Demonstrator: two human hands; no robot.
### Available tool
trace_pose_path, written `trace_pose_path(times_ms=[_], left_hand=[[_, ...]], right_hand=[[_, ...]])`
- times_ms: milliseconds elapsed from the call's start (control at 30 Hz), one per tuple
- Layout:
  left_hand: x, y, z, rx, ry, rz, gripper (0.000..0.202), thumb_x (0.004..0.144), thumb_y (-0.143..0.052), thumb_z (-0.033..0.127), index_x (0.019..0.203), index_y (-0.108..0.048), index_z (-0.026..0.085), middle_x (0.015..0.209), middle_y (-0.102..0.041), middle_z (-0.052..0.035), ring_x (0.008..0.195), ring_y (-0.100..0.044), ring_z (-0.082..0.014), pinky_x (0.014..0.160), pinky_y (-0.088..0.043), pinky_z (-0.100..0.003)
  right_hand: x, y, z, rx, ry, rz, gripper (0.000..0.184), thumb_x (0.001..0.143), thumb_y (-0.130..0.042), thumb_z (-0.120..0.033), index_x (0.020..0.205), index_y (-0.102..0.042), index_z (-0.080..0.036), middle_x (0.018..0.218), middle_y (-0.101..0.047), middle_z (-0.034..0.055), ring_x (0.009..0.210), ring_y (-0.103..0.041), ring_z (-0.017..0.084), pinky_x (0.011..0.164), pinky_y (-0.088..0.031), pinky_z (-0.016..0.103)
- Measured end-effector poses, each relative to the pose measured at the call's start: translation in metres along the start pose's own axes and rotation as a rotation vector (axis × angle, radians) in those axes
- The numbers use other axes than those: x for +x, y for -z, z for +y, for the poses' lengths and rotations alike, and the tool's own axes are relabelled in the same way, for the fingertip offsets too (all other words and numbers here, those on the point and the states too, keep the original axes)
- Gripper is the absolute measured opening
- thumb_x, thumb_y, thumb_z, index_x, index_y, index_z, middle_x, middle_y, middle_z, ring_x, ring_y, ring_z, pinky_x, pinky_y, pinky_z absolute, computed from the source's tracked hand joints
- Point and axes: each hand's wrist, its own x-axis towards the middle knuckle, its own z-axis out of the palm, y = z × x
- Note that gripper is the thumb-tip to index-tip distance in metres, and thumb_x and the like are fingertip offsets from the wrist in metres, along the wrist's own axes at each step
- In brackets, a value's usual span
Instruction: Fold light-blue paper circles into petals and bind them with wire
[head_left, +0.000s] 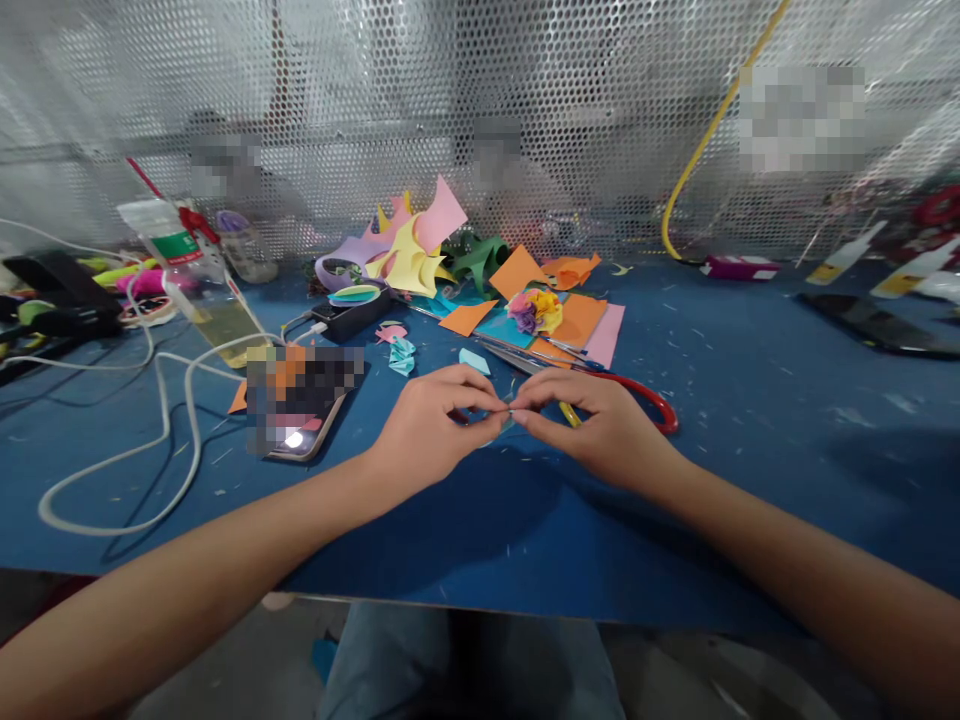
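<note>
My left hand [431,425] and my right hand [604,420] meet above the middle of the table, thumb and index finger of each pinched together, tips touching or nearly so. Whatever lies between the fingertips is too small to make out; a bit of pale green shows just under them. Behind my right hand are scissors with a red handle [667,408], partly covered by it. A small light blue paper piece [474,361] lies just beyond my left hand, with crumpled teal paper [402,356] to its left. Farther back sits a purple, pink and yellow paper flower [535,312].
Coloured paper scraps [409,258] pile up against the perforated metal wall [600,130]. On the left are a phone [319,430], a looping white cable [191,450] and a bottle [217,320]. Glue bottles [844,257] and a dark phone [885,325] lie at right.
</note>
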Motion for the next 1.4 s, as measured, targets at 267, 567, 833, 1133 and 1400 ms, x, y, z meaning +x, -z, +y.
trace_pose_path(times_ms=[267,567,833,1133,1400], left_hand=[[0.0004,0.001,0.0038,-0.026,-0.027,0.01,0.009,0.07,-0.063,0.011,0.07,-0.071,0.015,0.075,-0.062,-0.0029,0.063,-0.058,-0.0094,0.054,-0.048,-0.02],[0.0017,0.0018,0.0071,-0.056,-0.079,0.075,0.007,0.07,-0.065,0.012,0.07,-0.071,0.015,0.074,-0.063,-0.0037,0.064,-0.059,-0.0096,0.055,-0.049,-0.02],[0.0012,0.0022,0.0074,-0.078,-0.073,0.106,0.005,0.07,-0.066,0.014,0.07,-0.07,0.015,0.074,-0.063,-0.0035,0.062,-0.058,-0.0092,0.052,-0.048,-0.019],[-0.0013,0.0039,0.0091,-0.114,-0.021,0.087,0.007,0.074,-0.065,0.023,0.074,-0.067,0.016,0.084,-0.062,-0.003,0.066,-0.059,-0.0087,0.055,-0.051,-0.019],[0.0009,0.0016,0.009,0.053,-0.098,0.032,0.01,0.074,-0.062,0.02,0.079,-0.07,0.016,0.085,-0.064,-0.0055,0.072,-0.061,-0.0125,0.06,-0.05,-0.023]], right_hand=[[0.0018,0.0023,-0.0049,0.004,0.042,0.013,0.006,0.076,-0.062,-0.019,0.071,-0.064,-0.021,0.075,-0.067,0.0011,0.073,-0.062,0.014,0.07,-0.051,0.027],[0.0039,0.0051,-0.0024,0.043,0.02,0.063,0.004,0.074,-0.064,-0.02,0.072,-0.066,-0.023,0.076,-0.067,0.0001,0.072,-0.062,0.013,0.069,-0.051,0.026],[0.005,0.0065,-0.0058,0.109,-0.038,0.083,0.005,0.075,-0.063,-0.021,0.071,-0.065,-0.023,0.076,-0.066,-0.0005,0.073,-0.061,0.012,0.072,-0.05,0.026],[0.0024,0.0038,-0.0003,0.113,-0.062,0.085,0.005,0.078,-0.06,-0.027,0.075,-0.06,-0.023,0.079,-0.062,0.0008,0.073,-0.057,0.014,0.066,-0.047,0.027],[0.0015,0.0049,-0.0062,-0.145,0.154,0.045,0.004,0.077,-0.059,-0.019,0.073,-0.059,-0.021,0.076,-0.061,0.002,0.076,-0.059,0.015,0.07,-0.048,0.03]])
